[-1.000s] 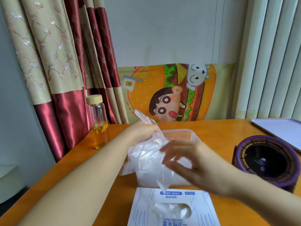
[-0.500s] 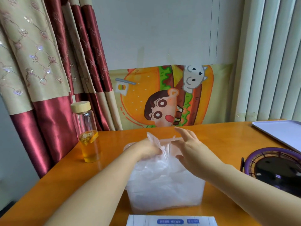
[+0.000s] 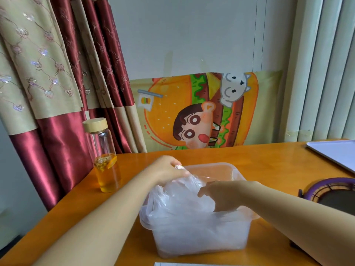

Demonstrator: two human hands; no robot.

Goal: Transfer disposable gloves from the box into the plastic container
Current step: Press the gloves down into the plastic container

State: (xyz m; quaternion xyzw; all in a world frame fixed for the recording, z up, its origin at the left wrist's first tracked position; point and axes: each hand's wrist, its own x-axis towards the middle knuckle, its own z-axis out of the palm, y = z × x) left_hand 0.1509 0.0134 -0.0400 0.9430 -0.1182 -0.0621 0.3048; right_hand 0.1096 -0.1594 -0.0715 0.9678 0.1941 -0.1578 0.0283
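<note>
Clear plastic makes up the container [image 3: 201, 244], a box-shaped tub on the orange wooden worktop [image 3: 269, 160]. It is packed with thin, see-through disposable gloves [image 3: 178, 200]. The crumpled film heaps above its rim and spills a little over its near left corner.

The left grip [image 3: 169, 169], a bare hand, sits at the far left corner of the container. Its fingers are curled and pinch a stretched edge of the gloves just above the rim. The right grip [image 3: 221, 196] comes in from the right side of the container and reaches down into the heap with bent fingers. Its fingertips are buried in the film, so it cannot be told whether it pinches the gloves or only presses them down.

Just in front of the container, at the bottom edge of the view, a white sliver of the glove box [image 3: 192, 264] shows.

Left of the container stands an upright glass bottle [image 3: 105, 156] with a pale wooden cap, part full of amber liquid. Behind the bottle hangs a red and beige curtain [image 3: 48, 73]. Beyond the container, a cartoon burger picture [image 3: 201, 112] leans against the wall. To the right of the container lies a round purple-rimmed thing [image 3: 334, 191], and farther back on that side a pale flat tray [image 3: 336, 152]. Vertical blinds [image 3: 326, 64] hang behind the tray.
</note>
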